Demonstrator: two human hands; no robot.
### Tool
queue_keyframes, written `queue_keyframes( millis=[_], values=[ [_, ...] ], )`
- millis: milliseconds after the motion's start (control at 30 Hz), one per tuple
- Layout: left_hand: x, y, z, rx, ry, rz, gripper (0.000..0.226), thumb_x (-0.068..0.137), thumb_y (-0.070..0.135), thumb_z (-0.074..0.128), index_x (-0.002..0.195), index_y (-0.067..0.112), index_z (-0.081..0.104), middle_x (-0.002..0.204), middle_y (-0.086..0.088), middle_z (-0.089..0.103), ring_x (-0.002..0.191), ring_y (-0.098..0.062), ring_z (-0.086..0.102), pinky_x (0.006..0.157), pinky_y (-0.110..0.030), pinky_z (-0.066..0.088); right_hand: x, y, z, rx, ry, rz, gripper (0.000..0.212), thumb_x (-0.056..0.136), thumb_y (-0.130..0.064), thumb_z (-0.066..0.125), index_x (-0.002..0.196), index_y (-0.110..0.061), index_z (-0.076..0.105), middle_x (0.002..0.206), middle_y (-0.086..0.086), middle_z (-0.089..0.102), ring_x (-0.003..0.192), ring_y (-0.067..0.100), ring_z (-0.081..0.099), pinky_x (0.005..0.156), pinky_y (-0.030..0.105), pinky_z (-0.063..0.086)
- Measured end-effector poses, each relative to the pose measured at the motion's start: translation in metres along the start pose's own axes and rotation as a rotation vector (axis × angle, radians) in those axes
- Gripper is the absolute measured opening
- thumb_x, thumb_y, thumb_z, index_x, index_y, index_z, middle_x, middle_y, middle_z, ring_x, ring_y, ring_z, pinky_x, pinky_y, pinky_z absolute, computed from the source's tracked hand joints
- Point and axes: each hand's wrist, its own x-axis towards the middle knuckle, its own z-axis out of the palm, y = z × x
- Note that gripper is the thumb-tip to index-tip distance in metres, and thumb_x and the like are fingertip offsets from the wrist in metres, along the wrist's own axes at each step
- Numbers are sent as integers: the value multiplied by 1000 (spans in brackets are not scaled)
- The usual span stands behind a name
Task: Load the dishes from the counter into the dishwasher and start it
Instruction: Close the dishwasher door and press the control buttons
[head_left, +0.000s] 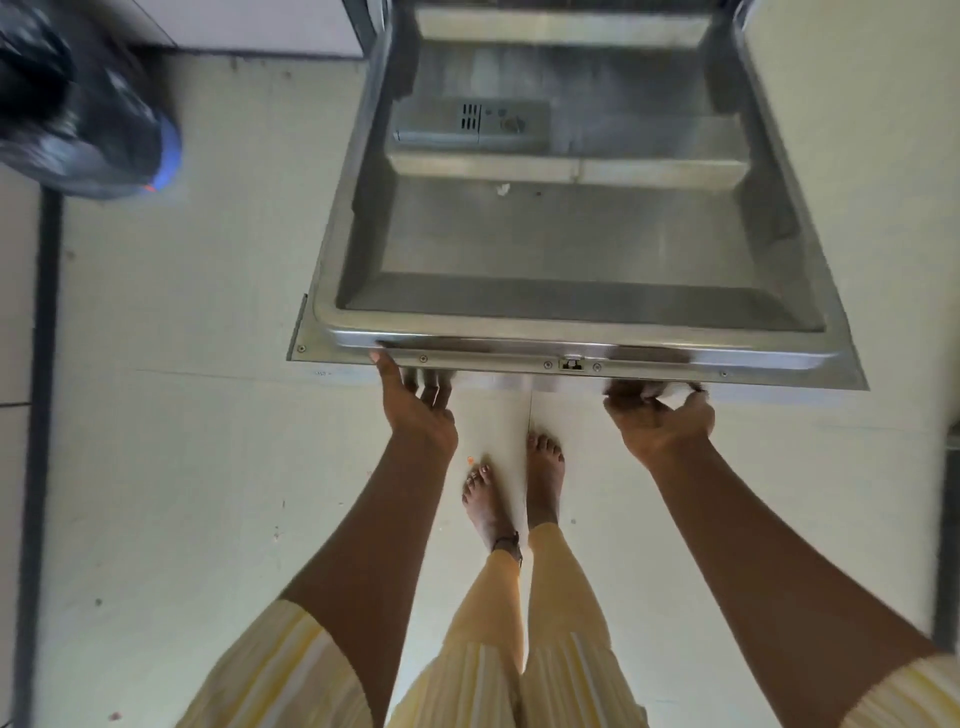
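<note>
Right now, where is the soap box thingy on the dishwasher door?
In the head view, the detergent dispenser sits on the open dishwasher door, upper left, far from both hands.

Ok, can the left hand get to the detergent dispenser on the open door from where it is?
Probably yes: the left hand grips the door's front edge, and the inner panel up to the detergent dispenser lies bare, though that means letting go and leaning in.

**Brushed steel, pale matt floor**

You face a dishwasher door (571, 249) lined in brushed stainless steel, its rim polished and glossy. Its detergent dispenser (470, 124) looks like grey plastic. The floor (208, 415) is smooth, pale and matt. Your striped yellow garment (467, 686) is soft cloth.
</note>
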Motion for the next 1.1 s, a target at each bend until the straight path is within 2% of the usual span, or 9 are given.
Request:
queue_keyframes(
  millis=[133, 200, 333, 467, 567, 733, 933, 1033, 1100],
  values=[
    [-89, 56, 55, -8, -62, 47, 78, 80, 68, 49, 137, 15, 44, 133, 0, 49, 124, -22, 50, 114, -40, 25, -93, -38, 55, -196, -84, -72, 57, 99, -45, 28, 134, -2, 37, 131, 19, 48, 126, 33, 44, 112, 46, 25],
    [-127, 86, 86, -4, -110, 48, 83, 79, 69, 48, 140, 13, 39, 137, -3, 46, 126, -25, 47, 114, -41, 23, -138, -54, 90, -220, -136, -105, 47, 100, -36, 31, 132, -3, 40, 143, 18, 38, 132, 33, 37, 113, 47, 20],
    [-190, 136, 152, 2, -214, 117, 86, 83, 67, 45, 145, 11, 28, 145, -8, 40, 129, -29, 44, 114, -43, 20, -194, -88, 165, -303, -216, -189, 31, 101, -16, 26, 106, -5, 55, 142, 14, 43, 131, 30, 40, 110, 45, 25],
    [-231, 177, 221, -15, -246, 211, 80, 87, 65, 39, 148, 15, 22, 147, -10, 37, 126, -29, 47, 110, -40, 29, -231, -125, 238, -448, -191, -237, 43, 101, -9, 15, 139, -1, 35, 149, 16, 30, 137, 34, 28, 111, 49, 21],
    [-255, 196, 271, -34, -280, 277, 66, 92, 59, 37, 146, 22, 28, 143, -8, 43, 126, -27, 46, 103, -39, 36, -251, -145, 287, -492, -187, -297, 45, 100, -3, 18, 143, -3, 26, 146, 21, 33, 133, 42, 32, 106, 56, 28],
    [-286, 230, 356, -170, -329, 314, 56, 95, 54, 34, 140, 19, 38, 137, -6, 49, 127, -26, 45, 112, -40, 30, -289, -171, 372, -518, -162, -443, 32, 93, 5, 37, 123, -2, 47, 111, 23, 56, 92, 37, 61, 79, 53, 51],
    [-290, 268, 441, -279, -397, 283, 67, 94, 57, 36, 144, 13, 32, 146, -7, 39, 134, -22, 38, 114, -39, 26, -303, -197, 462, -291, -300, -390, 21, 96, 0, 30, 95, -1, 51, 91, 17, 56, 69, 24, 56, 64, 35, 49],
    [-289, 285, 469, -246, -368, 307, 71, 93, 54, 43, 147, 11, 24, 149, -9, 32, 135, -22, 36, 113, -37, 25, -307, -196, 496, -164, -371, -393, 16, 97, -30, 44, 96, -15, 48, 113, 9, 56, 93, 17, 55, 87, 33, 47],
    [-289, 295, 481, -199, -305, 331, 74, 91, 50, 50, 148, 14, 19, 153, -7, 24, 139, -25, 28, 112, -38, 23, -314, -193, 511, -178, -386, -392, 32, 90, -43, 56, 108, -18, 48, 113, 3, 53, 106, 21, 51, 97, 39, 44]
  ],
)
